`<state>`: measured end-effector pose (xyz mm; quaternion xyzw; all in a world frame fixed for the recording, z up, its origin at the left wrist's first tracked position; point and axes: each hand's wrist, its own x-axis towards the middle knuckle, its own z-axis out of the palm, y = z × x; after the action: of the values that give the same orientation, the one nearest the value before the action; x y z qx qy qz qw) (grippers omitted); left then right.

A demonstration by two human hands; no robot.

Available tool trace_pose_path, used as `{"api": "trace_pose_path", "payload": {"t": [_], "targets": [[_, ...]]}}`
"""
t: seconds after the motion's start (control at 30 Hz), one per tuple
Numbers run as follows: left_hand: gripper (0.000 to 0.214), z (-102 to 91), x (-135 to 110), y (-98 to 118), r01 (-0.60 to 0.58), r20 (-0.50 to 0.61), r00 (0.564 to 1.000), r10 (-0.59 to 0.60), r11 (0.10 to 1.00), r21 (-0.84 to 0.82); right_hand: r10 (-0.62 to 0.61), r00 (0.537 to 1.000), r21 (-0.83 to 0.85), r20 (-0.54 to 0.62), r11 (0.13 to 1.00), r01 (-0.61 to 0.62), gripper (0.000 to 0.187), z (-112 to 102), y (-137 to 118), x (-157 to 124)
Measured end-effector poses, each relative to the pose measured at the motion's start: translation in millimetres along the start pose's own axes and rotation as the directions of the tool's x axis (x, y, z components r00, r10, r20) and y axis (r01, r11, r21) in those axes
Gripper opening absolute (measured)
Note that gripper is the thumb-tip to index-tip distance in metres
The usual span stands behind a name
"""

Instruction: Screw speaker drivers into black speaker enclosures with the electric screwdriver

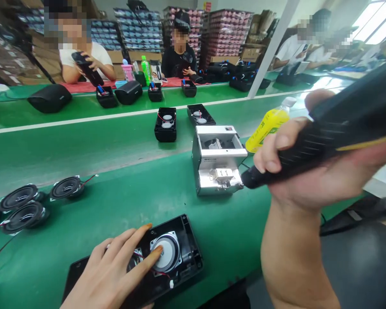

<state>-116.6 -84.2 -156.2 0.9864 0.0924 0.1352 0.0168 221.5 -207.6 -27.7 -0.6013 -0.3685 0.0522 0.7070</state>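
My right hand [309, 167] is wrapped round a black electric screwdriver [328, 124], raised at the right with its tip pointing left. That tip appears beside the front of a silver screw feeder [217, 163] on the green bench. Below, my left hand [119, 266] lies with fingers spread over a black speaker housing [186, 257]. Its thumb or finger touches the round back of a speaker driver [165, 253] set in the housing. A second driver [135, 259] is partly hidden under the fingers. Red and black wires end in a white plug [171, 283].
Several loose speaker drivers [22, 199] lie at the left. Two housings with drivers, one of them a black housing [165, 124], stand behind the feeder. A yellow bottle [268, 126] stands to its right. Across the bench, other people handle black speaker parts. A white post [272, 51] rises there.
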Motion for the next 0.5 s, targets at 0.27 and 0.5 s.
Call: {"api": "trace_pose_path", "payload": {"t": [0.27,0.5], "targets": [[0.076,3.9,33,6,-0.120,0.003,0.993,0.120,0.991,0.059,-0.042,0.991,-0.029,0.126,0.999,0.046,0.081,23,15,8],[0.076,5.1,30,10,-0.041,0.021,0.999,0.041,0.999,0.001,-0.110,0.993,0.357,0.044,0.930,0.087,0.071,30,37,10]]}}
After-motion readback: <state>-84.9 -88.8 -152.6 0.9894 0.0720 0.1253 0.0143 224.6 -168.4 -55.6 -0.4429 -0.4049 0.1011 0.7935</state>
